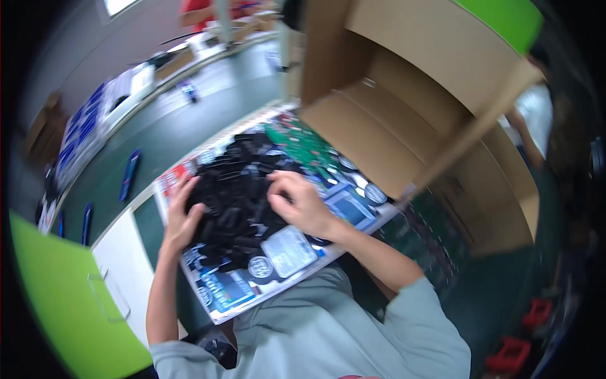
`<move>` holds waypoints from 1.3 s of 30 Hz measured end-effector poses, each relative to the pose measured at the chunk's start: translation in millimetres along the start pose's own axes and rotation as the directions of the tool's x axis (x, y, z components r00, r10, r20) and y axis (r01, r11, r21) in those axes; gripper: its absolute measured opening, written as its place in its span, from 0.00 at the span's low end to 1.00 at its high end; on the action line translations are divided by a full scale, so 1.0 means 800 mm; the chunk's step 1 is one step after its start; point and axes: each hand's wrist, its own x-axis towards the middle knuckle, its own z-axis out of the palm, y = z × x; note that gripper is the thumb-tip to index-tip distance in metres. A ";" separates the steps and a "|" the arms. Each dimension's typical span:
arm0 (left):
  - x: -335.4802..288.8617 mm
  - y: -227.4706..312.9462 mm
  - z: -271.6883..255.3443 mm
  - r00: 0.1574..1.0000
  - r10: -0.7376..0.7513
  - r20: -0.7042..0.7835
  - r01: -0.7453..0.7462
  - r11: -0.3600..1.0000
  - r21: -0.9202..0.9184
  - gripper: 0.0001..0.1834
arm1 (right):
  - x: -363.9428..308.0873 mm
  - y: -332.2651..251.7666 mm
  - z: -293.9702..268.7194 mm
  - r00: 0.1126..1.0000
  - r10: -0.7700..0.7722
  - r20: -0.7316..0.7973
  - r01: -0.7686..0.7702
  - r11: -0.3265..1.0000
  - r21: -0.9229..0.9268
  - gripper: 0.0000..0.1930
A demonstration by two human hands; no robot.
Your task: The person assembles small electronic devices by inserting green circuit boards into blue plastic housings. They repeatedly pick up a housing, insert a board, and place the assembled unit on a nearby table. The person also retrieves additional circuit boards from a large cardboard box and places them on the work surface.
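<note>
Pile: a heap of small black parts (237, 199) lies in the middle of a printed board, directly in front of the person, between the two hands
Left hand: the left hand (183, 218) presses against the left edge of the pile, fingers spread and bent over the black parts, cupping them rather than closing on any single one
Right hand: the right hand (298, 202) rests on the right side of the pile, fingers curled down into the parts; whether it pinches one of them cannot be told through the blur
Board: the printed board (287, 252), blue, white and red with round dark marks, lies tilted across the bench (158, 139) and carries the whole pile; its near edge is just beside the person's chest
Box: a large open cardboard box (410, 120) stands just beyond the board on the right, its opening turned toward the person, close to the right hand
Green sheet: a bright green sheet (69, 297) sits at the lower left, well apart from the pile
Bench top: several slim blue items (129, 174) lie on the bench to the left, apart from both hands
</note>
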 end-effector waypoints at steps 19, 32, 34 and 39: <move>0.004 -0.039 -0.021 0.977 -0.210 -0.032 0.169 0.861 -0.479 0.39 | -0.061 -0.020 -0.030 0.943 0.309 -0.126 -0.244 0.895 0.373 0.09; 0.286 0.027 0.048 0.993 -0.031 -0.117 0.021 0.996 -0.087 0.14 | -0.006 0.012 -0.038 0.913 0.390 0.123 -0.408 0.886 0.220 0.07; 0.344 0.002 0.098 0.993 -0.058 -0.107 0.056 0.998 -0.021 0.15 | -0.005 0.013 -0.037 0.925 0.368 0.096 -0.380 0.898 0.223 0.07; 0.474 -0.006 0.212 0.984 -0.135 -0.119 0.164 0.945 0.282 0.24 | -0.005 0.017 -0.044 0.908 0.418 0.038 -0.416 0.885 0.210 0.08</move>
